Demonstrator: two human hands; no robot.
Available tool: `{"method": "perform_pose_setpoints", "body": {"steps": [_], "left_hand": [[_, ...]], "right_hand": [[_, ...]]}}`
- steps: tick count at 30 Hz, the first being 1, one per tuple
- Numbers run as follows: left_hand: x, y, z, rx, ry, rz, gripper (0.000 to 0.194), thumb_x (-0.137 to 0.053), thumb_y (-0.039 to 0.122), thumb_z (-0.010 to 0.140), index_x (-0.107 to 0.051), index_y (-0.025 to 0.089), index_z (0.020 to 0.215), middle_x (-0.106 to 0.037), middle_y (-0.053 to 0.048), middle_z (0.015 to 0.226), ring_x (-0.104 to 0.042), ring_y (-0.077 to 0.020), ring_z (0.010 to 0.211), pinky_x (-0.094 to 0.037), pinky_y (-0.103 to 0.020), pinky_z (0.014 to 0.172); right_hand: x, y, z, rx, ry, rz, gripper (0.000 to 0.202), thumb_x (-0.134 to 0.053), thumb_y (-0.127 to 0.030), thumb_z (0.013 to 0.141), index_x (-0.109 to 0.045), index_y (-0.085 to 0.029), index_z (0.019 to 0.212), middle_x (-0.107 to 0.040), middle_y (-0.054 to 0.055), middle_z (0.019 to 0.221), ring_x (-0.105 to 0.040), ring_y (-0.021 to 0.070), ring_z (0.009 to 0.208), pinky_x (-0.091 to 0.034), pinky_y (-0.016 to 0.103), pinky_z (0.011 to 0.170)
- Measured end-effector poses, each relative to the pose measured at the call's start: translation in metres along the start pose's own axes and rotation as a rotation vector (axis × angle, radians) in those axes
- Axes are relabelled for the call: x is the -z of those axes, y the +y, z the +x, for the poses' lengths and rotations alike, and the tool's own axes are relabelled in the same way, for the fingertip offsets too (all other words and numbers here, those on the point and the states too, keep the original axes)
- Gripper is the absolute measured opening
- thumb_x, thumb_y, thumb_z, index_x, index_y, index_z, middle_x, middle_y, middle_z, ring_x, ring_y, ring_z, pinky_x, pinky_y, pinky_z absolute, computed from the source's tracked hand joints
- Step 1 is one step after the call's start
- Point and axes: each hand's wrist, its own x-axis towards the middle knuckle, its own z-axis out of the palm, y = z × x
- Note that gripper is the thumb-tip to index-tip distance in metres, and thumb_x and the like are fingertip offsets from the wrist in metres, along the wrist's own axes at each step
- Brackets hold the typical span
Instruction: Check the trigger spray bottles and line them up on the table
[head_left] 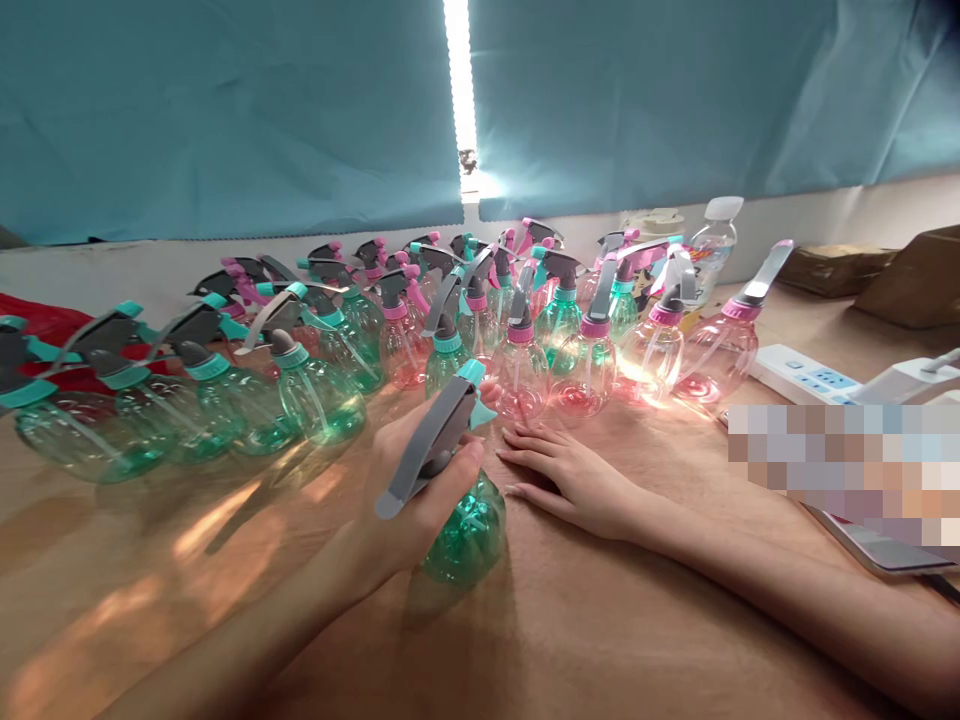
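Note:
My left hand (420, 480) is closed around the neck of a green spray bottle (469, 535) with a grey and turquoise trigger head. The bottle stands in front of me, and the fingers behind its head are partly hidden. Flat on the table beside it rests my right hand (566, 475), fingers stretched toward the bottle and holding nothing. Just beyond the hands are clear pink spray bottles (520, 375) with pink collars. To the left, several green spray bottles (319, 395) stand in a row.
More spray bottles crowd the back of the wooden table (315, 640). A water bottle (716, 245) stands behind them at right. Further right are a white power strip (799, 372), a device with a blurred screen (855, 470) and brown boxes (911, 275). Red fabric (45, 330) lies at left.

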Motion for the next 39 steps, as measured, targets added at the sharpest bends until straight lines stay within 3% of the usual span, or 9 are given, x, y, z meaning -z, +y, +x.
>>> {"method": "perform_pose_setpoints", "body": {"steps": [15, 20, 28, 33, 39], "left_hand": [[0.001, 0.008, 0.001, 0.029, -0.015, -0.058, 0.014, -0.054, 0.031, 0.083, -0.056, 0.021, 0.073, -0.053, 0.001, 0.068, -0.053, -0.0145, 0.063, -0.055, -0.031, 0.072], [-0.001, 0.012, 0.000, 0.054, -0.005, -0.066, 0.015, -0.052, 0.032, 0.085, -0.061, 0.021, 0.083, -0.059, 0.000, 0.073, -0.057, -0.0154, 0.069, -0.055, -0.034, 0.077], [0.001, 0.017, -0.002, 0.078, -0.012, -0.049, 0.015, -0.051, 0.032, 0.085, -0.061, 0.021, 0.089, -0.061, 0.000, 0.074, -0.063, -0.0185, 0.075, -0.054, -0.034, 0.073], [-0.001, 0.014, -0.001, 0.081, -0.014, -0.087, 0.016, -0.051, 0.033, 0.086, -0.061, 0.020, 0.085, -0.063, -0.002, 0.078, -0.064, -0.0196, 0.079, -0.054, -0.037, 0.079], [0.000, 0.015, -0.001, 0.076, -0.028, -0.055, 0.027, -0.051, 0.032, 0.084, -0.062, 0.022, 0.107, -0.063, -0.001, 0.082, -0.063, -0.0180, 0.076, -0.054, -0.035, 0.076]], "right_hand": [[0.001, -0.002, 0.000, -0.007, 0.005, 0.013, 0.047, -0.048, -0.045, 0.096, -0.056, -0.018, 0.134, -0.051, 0.013, 0.143, -0.043, 0.0301, 0.135, -0.037, 0.053, 0.110], [0.002, -0.002, 0.000, -0.008, -0.008, 0.004, 0.048, -0.049, -0.043, 0.096, -0.055, -0.016, 0.134, -0.050, 0.013, 0.143, -0.042, 0.0301, 0.135, -0.036, 0.052, 0.111], [0.002, -0.002, 0.001, -0.002, 0.007, 0.009, 0.047, -0.049, -0.043, 0.096, -0.056, -0.017, 0.134, -0.051, 0.014, 0.143, -0.043, 0.0308, 0.134, -0.037, 0.054, 0.110], [0.002, -0.002, 0.000, 0.002, 0.006, 0.014, 0.047, -0.049, -0.044, 0.096, -0.056, -0.016, 0.134, -0.051, 0.014, 0.142, -0.043, 0.0307, 0.134, -0.037, 0.054, 0.109], [0.001, -0.001, 0.000, 0.004, 0.006, 0.020, 0.048, -0.050, -0.043, 0.096, -0.055, -0.016, 0.134, -0.050, 0.014, 0.143, -0.043, 0.0310, 0.135, -0.036, 0.054, 0.110]]}}
